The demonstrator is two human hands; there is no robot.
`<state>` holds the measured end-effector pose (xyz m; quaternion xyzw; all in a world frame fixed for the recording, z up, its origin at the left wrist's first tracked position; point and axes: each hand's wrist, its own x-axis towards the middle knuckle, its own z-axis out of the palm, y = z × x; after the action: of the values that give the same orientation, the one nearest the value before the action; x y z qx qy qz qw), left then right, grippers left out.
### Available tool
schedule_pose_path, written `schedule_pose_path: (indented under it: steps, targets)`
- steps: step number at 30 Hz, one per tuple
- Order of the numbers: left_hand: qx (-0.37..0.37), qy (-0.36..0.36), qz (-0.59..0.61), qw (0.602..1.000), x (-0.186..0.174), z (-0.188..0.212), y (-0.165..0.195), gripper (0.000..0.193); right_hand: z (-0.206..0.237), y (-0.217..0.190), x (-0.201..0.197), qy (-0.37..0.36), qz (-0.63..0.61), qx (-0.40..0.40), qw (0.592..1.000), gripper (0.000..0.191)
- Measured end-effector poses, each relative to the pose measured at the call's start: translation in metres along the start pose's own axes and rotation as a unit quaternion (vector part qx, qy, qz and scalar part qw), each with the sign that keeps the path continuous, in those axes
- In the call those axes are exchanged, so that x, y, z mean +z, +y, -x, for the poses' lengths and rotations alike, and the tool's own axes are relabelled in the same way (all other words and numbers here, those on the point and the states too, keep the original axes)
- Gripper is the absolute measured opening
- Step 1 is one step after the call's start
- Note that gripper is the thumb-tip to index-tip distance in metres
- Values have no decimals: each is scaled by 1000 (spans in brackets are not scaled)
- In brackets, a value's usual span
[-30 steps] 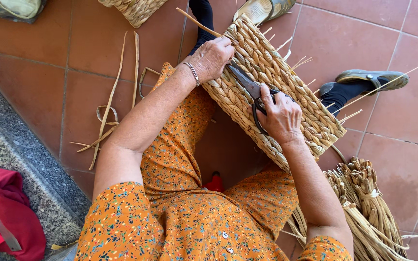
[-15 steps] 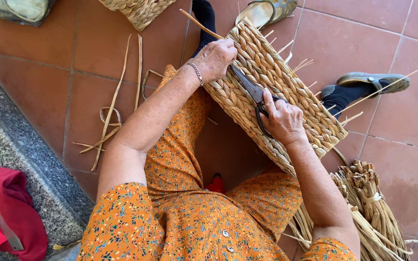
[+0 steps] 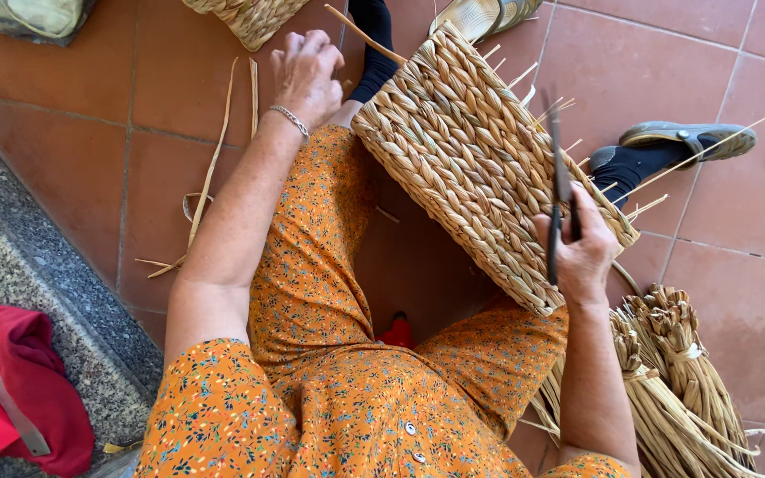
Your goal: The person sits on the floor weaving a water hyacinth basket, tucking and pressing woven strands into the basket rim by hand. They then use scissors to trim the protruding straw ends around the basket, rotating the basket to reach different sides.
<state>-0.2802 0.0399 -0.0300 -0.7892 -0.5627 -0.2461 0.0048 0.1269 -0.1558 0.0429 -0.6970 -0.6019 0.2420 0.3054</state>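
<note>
Woven basket [image 3: 480, 168] on lap, right hand [image 3: 577, 248] gripping scissors [image 3: 560, 190] upright, left hand [image 3: 307, 75] lifted — loosely curled, empty

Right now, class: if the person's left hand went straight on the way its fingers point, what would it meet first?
The left hand points up the picture, toward the woven basket on the floor tiles. That basket looks first in line, though depth is unclear.
</note>
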Motion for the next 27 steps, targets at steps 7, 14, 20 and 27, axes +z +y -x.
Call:
schedule_pose_path:
  steps: [7,14,20,27]
  targets:
    - [71,-39,153,985,26,12,59,7,29,28,-14,31,19,32,999,57]
    - [127,-31,57,990,33,19,80,10,49,22,-8,30,144,-50,988,69]
    - [57,-89,122,987,35,2,85,8,25,6,14,-3,240,-177,954,75]
    - [81,-130,69,986,34,-2,86,5,3,-11,32,-37,265,-235,934,75]
